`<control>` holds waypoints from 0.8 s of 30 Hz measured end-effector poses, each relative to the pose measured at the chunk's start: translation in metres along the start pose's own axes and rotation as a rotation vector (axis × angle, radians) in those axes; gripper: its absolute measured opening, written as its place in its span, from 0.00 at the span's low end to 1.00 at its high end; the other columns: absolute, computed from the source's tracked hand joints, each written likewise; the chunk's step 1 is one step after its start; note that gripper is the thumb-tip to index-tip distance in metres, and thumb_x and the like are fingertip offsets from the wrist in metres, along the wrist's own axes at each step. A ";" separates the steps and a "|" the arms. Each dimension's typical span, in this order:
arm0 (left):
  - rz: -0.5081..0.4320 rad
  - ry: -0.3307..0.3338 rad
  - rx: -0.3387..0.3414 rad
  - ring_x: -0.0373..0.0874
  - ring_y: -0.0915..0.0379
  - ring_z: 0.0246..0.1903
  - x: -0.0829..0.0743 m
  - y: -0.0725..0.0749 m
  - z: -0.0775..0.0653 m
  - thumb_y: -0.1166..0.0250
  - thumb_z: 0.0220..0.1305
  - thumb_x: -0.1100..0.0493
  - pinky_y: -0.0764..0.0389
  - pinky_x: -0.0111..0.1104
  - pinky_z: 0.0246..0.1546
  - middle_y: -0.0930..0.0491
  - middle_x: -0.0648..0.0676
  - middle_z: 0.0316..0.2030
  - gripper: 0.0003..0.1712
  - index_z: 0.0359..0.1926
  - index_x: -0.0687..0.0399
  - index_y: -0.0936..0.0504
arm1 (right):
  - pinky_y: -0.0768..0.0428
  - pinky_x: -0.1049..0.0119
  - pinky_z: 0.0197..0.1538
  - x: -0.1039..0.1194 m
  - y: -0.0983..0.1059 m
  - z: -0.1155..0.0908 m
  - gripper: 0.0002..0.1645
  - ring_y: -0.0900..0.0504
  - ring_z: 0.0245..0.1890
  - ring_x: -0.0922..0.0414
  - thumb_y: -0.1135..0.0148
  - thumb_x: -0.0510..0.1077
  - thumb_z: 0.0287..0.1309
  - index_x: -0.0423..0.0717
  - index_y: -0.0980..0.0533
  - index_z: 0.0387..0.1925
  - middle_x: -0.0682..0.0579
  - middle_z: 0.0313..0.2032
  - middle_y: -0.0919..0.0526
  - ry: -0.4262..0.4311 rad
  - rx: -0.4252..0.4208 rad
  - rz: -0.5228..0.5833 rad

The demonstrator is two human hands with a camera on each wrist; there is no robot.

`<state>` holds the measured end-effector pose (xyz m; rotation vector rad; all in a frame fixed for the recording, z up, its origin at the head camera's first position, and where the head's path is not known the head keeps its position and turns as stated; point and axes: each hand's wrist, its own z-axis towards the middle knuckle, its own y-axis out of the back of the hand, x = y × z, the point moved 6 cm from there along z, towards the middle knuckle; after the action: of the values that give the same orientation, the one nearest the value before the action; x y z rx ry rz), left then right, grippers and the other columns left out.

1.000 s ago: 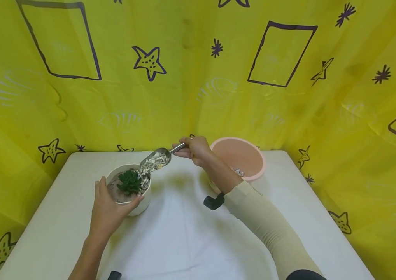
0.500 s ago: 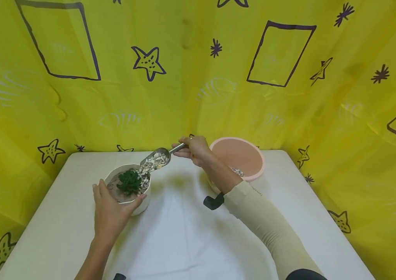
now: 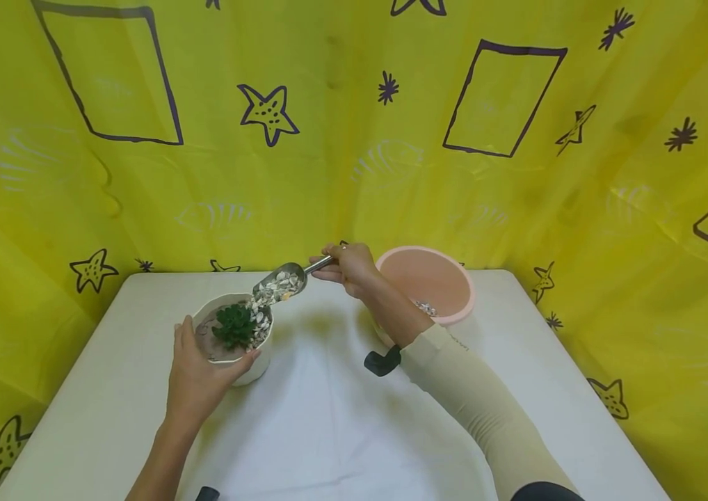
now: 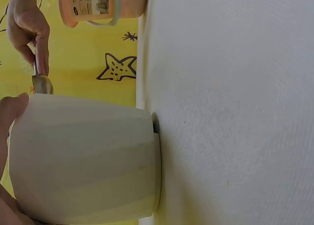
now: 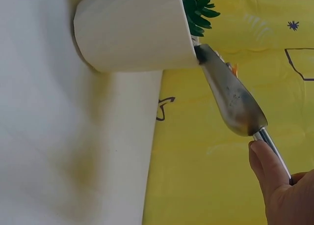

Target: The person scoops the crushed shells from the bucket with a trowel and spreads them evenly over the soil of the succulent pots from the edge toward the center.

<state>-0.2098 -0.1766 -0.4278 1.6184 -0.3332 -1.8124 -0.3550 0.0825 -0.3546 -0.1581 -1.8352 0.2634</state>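
Currently, left of frame centre, the left hand (image 3: 199,376) curls round the white pot (image 3: 256,370); mid-frame, the right hand (image 3: 355,268) pinches the metal scoop (image 5: 233,98), pebbles (image 3: 280,286) in it, its tip at the pot's rim.

Can't really tell if you're in a home or a workshop tbh. You've got a yellow curtain (image 3: 329,174) covered in doodly starfish (image 3: 268,115) hanging behind your white tabletop (image 3: 329,445) and along both sides, so it looks like a little curtained-off booth; the room beyond is hidden.
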 end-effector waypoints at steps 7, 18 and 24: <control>0.007 -0.002 0.015 0.78 0.57 0.76 -0.001 -0.001 0.001 0.17 0.50 0.43 0.40 0.73 0.65 0.59 0.76 0.79 0.77 0.82 0.71 0.60 | 0.12 0.60 0.39 -0.001 0.001 0.001 0.12 0.18 0.54 0.34 0.51 0.35 0.81 0.26 0.26 0.50 0.26 0.56 0.18 0.006 0.002 0.006; 0.084 0.039 -0.044 0.76 0.62 0.77 -0.009 -0.003 -0.001 0.16 0.46 0.35 0.37 0.72 0.64 0.60 0.78 0.79 0.81 0.80 0.74 0.58 | 0.12 0.61 0.39 -0.002 0.000 0.003 0.21 0.18 0.55 0.34 0.52 0.34 0.81 0.18 0.32 0.63 0.25 0.57 0.19 0.003 0.004 0.004; 0.077 0.006 -0.058 0.75 0.60 0.78 -0.009 -0.003 0.001 0.16 0.47 0.37 0.37 0.72 0.64 0.56 0.77 0.78 0.79 0.80 0.75 0.56 | 0.12 0.60 0.39 -0.003 0.002 0.004 0.18 0.18 0.54 0.34 0.51 0.34 0.81 0.21 0.28 0.59 0.26 0.54 0.17 0.006 -0.009 0.005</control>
<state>-0.2119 -0.1690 -0.4228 1.5507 -0.3325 -1.7437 -0.3578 0.0837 -0.3586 -0.1701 -1.8309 0.2581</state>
